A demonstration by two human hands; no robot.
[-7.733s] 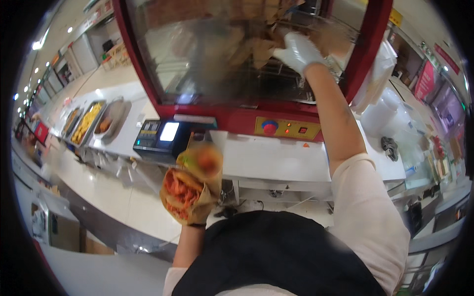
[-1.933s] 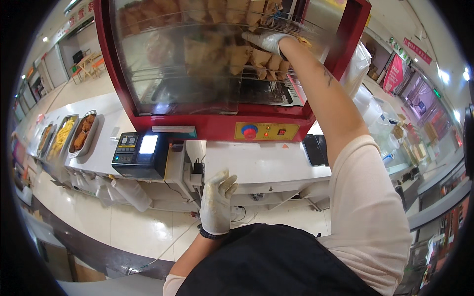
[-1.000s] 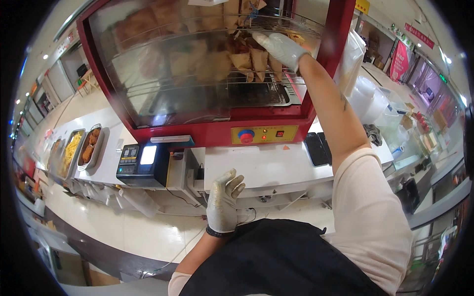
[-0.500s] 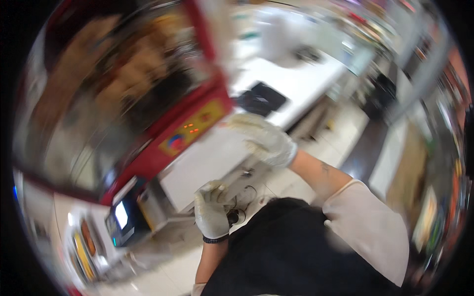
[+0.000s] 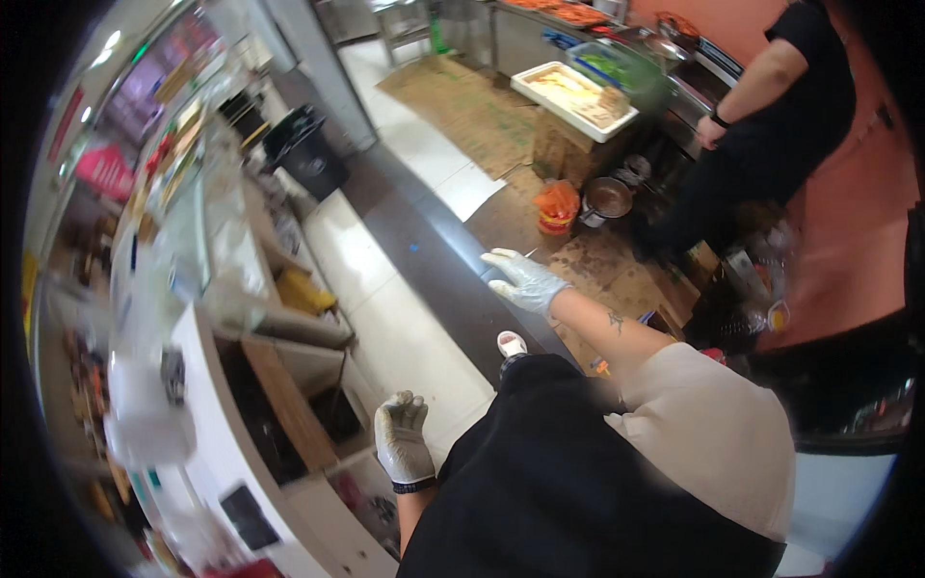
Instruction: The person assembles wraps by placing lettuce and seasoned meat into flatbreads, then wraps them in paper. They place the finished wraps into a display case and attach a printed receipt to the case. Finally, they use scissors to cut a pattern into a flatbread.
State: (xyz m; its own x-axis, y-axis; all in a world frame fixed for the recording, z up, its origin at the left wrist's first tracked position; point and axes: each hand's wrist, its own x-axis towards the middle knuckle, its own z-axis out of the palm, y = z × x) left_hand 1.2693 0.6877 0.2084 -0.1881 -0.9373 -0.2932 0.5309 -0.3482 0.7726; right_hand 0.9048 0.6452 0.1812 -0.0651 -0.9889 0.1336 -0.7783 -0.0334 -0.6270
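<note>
My right hand (image 5: 528, 281), in a thin translucent glove, reaches forward over the dark floor strip. Its fingers are stretched and apart, with nothing in them. Lower down, my left hand (image 5: 403, 441) wears a similar glove, stained at the fingertips. Its fingers are loosely bent, and no object shows in them. Neither hand touches anything. A white counter (image 5: 226, 414) with open shelves stands to the left of my left hand. Beyond my right hand, an orange-lined bucket (image 5: 556, 206) and a metal pan (image 5: 608, 199) sit on the floor.
A co-worker in black (image 5: 795, 116) stands at the far right. A white tray of pale food (image 5: 578, 101) rests on a box-like support, with a bin of greens (image 5: 617, 69) behind it. Cardboard (image 5: 462, 111) covers some floor. A black trash bin (image 5: 306, 154) stands by the shelving.
My view has swung right, away from the red glass-fronted cabinet, toward the walkway and cooking area. Both hands remain in front of me, and the right one's fingers now show spread.
</note>
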